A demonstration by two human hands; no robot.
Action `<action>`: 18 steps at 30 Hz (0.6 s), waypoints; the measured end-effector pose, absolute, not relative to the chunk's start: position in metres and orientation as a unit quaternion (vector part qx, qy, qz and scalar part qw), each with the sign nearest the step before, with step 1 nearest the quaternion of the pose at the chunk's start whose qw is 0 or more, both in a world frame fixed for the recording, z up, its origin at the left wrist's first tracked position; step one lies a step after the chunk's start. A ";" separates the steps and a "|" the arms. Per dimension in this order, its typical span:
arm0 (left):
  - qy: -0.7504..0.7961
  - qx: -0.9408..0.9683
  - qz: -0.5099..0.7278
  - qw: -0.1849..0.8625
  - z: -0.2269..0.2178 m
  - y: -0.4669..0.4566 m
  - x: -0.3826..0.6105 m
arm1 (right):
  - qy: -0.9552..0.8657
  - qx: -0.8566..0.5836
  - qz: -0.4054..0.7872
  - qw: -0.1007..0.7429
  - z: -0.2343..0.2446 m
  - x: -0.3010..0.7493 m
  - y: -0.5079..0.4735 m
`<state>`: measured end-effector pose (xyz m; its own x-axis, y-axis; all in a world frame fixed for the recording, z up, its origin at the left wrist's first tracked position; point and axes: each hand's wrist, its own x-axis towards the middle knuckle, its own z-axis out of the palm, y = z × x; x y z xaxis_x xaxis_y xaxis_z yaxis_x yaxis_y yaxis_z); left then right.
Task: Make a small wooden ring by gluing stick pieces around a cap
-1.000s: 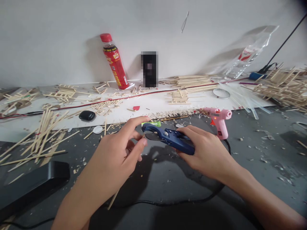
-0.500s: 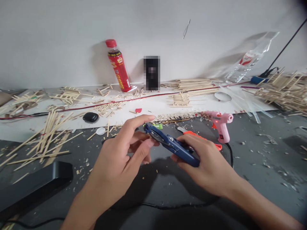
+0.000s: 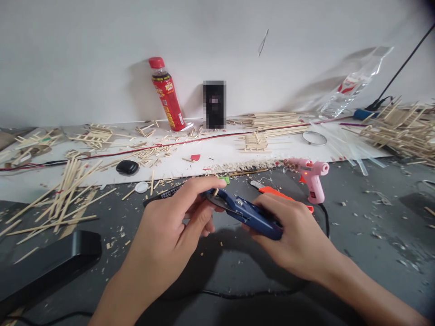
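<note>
My right hand is wrapped round the handles of a blue cutter, whose jaw end points left. At that jaw, my left hand has its fingers curled in a pinch; whatever sits between the fingertips is too small to make out. Both hands hover over the dark grey mat. An orange knife lies just behind my right hand. A pink glue gun stands upright beyond it, with its black cord running under my right wrist.
A white board carries scattered wooden sticks, stick stacks, a red bottle, a black pod and a metal ring. More sticks pile at the right. A black case lies left.
Both hands dropped slightly toward me. The cutter's jaw tilted and my left fingers closed in on it. The orange knife came into view behind my right hand.
</note>
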<state>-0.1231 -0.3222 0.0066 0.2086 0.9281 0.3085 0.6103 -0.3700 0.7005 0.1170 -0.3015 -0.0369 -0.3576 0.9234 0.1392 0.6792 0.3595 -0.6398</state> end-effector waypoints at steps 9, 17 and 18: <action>0.512 0.760 0.333 0.222 0.009 -0.318 -0.125 | -0.785 -0.517 0.261 0.221 -0.033 0.118 -0.298; 0.521 0.763 0.317 0.212 0.004 -0.320 -0.130 | -0.790 -0.518 0.251 0.211 -0.034 0.120 -0.296; 0.522 0.765 0.315 0.208 0.003 -0.320 -0.130 | -0.790 -0.518 0.250 0.209 -0.034 0.120 -0.296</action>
